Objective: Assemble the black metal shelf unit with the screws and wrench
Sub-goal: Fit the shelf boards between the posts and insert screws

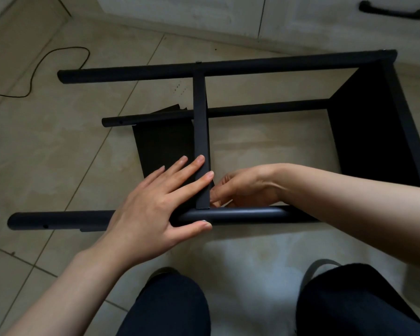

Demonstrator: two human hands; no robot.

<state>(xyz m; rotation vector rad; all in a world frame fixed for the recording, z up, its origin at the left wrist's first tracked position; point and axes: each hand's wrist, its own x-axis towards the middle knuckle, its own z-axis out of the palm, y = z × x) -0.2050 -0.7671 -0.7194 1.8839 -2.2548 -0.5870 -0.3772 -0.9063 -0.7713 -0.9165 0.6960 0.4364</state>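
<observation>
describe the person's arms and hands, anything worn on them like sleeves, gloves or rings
Both forearms are bare as far as the frame shows, with no sleeves in view. The left hand and right hand wear no gloves, and no rings, watch or bracelet show. Fingernails are short and unpainted. Dark trousers cover the knees below.

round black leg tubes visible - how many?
3: far tube near the cabinets, middle tube, near tube under the left hand. A fourth may be hidden.
</observation>
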